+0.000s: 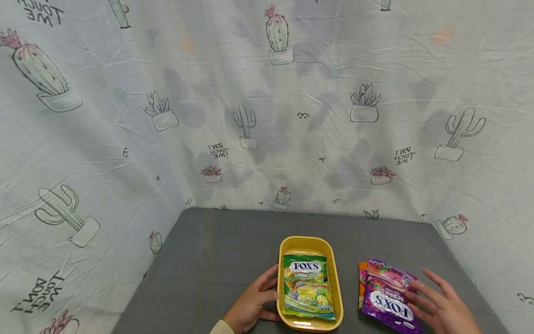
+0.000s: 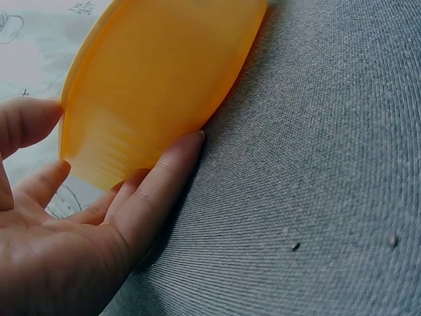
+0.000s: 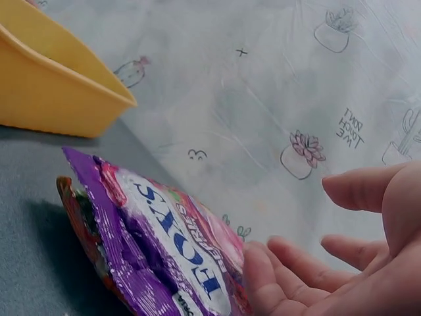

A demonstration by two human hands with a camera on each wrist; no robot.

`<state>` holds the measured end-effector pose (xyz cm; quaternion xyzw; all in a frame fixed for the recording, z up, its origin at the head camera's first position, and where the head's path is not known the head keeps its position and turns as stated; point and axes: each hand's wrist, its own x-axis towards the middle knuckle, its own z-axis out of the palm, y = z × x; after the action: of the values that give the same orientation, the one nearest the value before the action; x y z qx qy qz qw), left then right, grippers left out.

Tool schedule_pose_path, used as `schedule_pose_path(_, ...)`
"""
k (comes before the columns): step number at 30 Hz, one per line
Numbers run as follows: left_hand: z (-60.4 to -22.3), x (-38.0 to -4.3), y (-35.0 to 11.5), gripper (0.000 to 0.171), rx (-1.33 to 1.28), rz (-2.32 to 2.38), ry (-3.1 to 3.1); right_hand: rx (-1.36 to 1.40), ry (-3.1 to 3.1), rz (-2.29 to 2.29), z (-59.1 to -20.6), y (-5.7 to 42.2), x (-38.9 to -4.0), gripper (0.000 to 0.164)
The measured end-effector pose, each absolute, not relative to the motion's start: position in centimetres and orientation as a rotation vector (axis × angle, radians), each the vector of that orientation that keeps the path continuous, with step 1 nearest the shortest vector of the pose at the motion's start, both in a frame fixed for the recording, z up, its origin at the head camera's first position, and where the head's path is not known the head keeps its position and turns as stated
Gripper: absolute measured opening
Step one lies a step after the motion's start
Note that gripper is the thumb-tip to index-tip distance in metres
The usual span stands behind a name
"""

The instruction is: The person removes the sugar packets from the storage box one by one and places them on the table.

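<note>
A yellow plastic tray [image 1: 339, 297] stands on the grey table, with a green Fox's Spring Tea candy bag [image 1: 308, 287] lying inside it. My left hand [image 1: 254, 301] touches the tray's left side, its fingers spread along the wall [image 2: 151, 85] in the left wrist view. To the right lies a purple Fox's Berries candy bag [image 1: 390, 297], on top of an orange bag [image 1: 362, 287] that is mostly hidden. Beside the purple bag is my right hand [image 1: 444, 304], fingers extended and loosely bent. In the right wrist view its fingertips meet the bag's edge [image 3: 191, 250]; nothing is gripped.
The grey table [image 1: 217, 260] extends behind and to the left of the tray. A white curtain [image 1: 300, 139] printed with cacti hangs around the table's back and sides. Small dark specks [image 2: 295, 247] lie on the cloth near the left hand.
</note>
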<state>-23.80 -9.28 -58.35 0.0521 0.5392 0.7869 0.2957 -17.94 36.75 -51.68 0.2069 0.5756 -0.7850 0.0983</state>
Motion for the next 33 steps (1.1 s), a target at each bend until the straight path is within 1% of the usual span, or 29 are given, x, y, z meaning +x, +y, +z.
schedule_pose_path(7, -58.3, -23.9, -9.2, 0.065, 0.123, 2.094, 1.434, 0.536, 1.697, -2.329, -51.5, 35.6, -18.1, 0.081)
schedule_pose_path(12, -58.4, -24.0, -9.2, 0.065, 0.117, 2.098, 1.436, 0.396, 1.714, -2.362, -51.5, 35.0, -18.2, 0.048)
schedule_pose_path(14, -58.4, -23.9, -9.3, 0.064, 0.117, 2.096, 1.433, 0.359, 1.726, -2.364, -51.6, 34.8, -18.2, 0.039)
schedule_pose_path(15, -58.4, -23.9, -9.3, 0.064, 0.118, 2.094, 1.430, 0.352, 1.728, -2.363, -51.7, 34.7, -18.3, 0.037)
schedule_pose_path(21, -58.2, -23.8, -9.4, 0.064, 0.128, 2.087, 1.419, 0.338, 1.725, -2.364, -51.9, 34.3, -18.3, 0.034)
schedule_pose_path(30, -58.3, -23.9, -9.4, 0.064, 0.136, 2.092, 1.421, 0.318, 1.738, -2.354, -51.3, 33.5, -18.4, 0.037)
schedule_pose_path(31, -58.3, -23.9, -9.3, 0.064, 0.135, 2.093, 1.422, 0.321, 1.739, -2.348, -51.2, 33.4, -18.5, 0.038)
schedule_pose_path(33, -58.3, -23.9, -9.3, 0.064, 0.135, 2.093, 1.424, 0.333, 1.763, -2.333, -51.1, 33.2, -18.5, 0.047)
